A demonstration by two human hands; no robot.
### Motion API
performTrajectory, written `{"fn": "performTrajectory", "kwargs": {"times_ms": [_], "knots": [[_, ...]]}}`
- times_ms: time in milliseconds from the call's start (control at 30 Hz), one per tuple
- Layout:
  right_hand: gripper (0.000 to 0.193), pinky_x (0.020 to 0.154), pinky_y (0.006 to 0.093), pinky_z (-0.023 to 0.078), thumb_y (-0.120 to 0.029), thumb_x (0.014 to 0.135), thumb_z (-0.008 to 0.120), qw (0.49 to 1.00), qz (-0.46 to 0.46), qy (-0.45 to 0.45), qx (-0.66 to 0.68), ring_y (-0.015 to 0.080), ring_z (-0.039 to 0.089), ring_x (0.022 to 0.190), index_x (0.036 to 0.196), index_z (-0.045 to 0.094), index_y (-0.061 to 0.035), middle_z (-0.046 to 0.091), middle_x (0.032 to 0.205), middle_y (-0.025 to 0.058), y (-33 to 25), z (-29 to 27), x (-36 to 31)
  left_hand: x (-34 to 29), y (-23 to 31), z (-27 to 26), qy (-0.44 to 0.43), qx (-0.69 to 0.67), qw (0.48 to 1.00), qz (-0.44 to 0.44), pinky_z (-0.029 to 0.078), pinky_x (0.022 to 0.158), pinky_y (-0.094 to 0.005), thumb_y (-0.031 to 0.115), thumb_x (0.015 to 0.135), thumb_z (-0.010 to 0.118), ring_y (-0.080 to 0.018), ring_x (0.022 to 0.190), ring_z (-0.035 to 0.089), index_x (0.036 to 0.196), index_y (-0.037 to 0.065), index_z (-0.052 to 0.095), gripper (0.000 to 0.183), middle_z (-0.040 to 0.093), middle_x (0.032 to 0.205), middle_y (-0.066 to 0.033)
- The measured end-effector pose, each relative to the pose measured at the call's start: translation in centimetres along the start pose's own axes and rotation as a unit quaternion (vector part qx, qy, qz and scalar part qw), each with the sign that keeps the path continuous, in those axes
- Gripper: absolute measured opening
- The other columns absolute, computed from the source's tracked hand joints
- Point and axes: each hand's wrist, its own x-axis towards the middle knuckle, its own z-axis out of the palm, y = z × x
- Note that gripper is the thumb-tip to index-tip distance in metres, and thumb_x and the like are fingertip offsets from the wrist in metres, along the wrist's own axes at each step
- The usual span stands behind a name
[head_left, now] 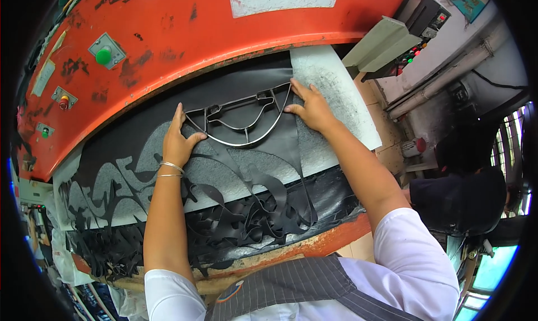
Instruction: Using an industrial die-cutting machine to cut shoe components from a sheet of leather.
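A half-moon metal cutting die with inner bars lies on a black leather-like sheet. My left hand grips its left corner, thumb against the curved edge and fingers along the outside. At the opposite corner, my right hand holds the die between thumb and fingers. Beneath the sheet is a white cutting board with dark, worn patches. Left of and below the die, curved cut-outs in the sheet bare the grey-marked board. Thin black offcuts hang in strips over the near edge.
A red press beam spans the far side, carrying a green button and a red button. At the far right stands a control box with lit buttons. Another person in dark clothes is at the right.
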Motion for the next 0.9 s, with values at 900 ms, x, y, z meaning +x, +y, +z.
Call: {"fn": "performTrajectory", "kwargs": {"times_ms": [900], "knots": [[0.090, 0.113, 0.0456, 0.025, -0.045, 0.069, 0.079, 0.999, -0.005, 0.005, -0.052, 0.0295, 0.050, 0.126, 0.140, 0.043, -0.0040, 0.059, 0.130, 0.0134, -2.4, 0.6, -0.3, -0.4, -2.0, -1.9, 0.019, 0.136, 0.990, 0.035, 0.035, 0.108, -0.0429, 0.039, 0.068, 0.082, -0.0417, 0.132, 0.041, 0.136, 0.014, 0.052, 0.078, 0.044, 0.143, -0.0213]]}}
